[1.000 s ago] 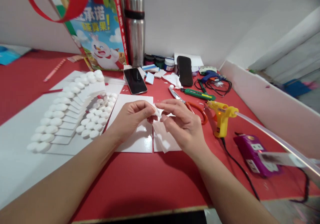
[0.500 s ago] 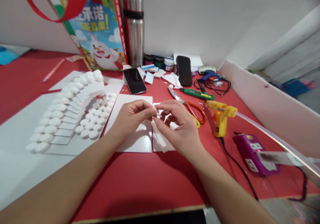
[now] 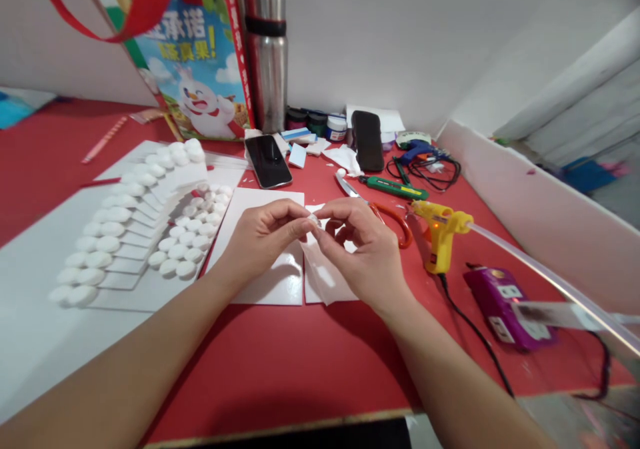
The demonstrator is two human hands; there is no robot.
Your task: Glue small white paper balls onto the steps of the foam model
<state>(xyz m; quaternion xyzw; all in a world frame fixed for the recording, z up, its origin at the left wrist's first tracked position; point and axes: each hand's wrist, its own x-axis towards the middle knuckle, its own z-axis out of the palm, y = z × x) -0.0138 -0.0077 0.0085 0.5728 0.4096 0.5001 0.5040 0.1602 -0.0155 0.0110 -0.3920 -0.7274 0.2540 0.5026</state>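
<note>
Between the fingertips of both hands is a small crumpled white piece (image 3: 315,220), mostly covered and too small to tell its material. My left hand (image 3: 270,232) pinches it from the left, thumb against fingers. On the other side my right hand (image 3: 363,249) is closed on the same piece with thumb and index finger. Below them lie a glossy white board (image 3: 265,282) and, to its right, a thin white sheet (image 3: 325,279). At the left, round white pads (image 3: 187,239) sit in a cluster, beside a stepped white model (image 3: 133,249) edged with more white rounds.
Scissors with red handles (image 3: 400,225), a green cutter (image 3: 393,187) and a yellow glue gun (image 3: 443,235) lie to the right. A purple power box (image 3: 500,302) is at the far right. Behind stand phones (image 3: 267,161), a steel flask (image 3: 267,62) and a printed bag (image 3: 200,69).
Both hands stay in nearly the same place, their fingertips shifting slightly on the white piece. It now looks more bunched up. The whole view has moved a little.
</note>
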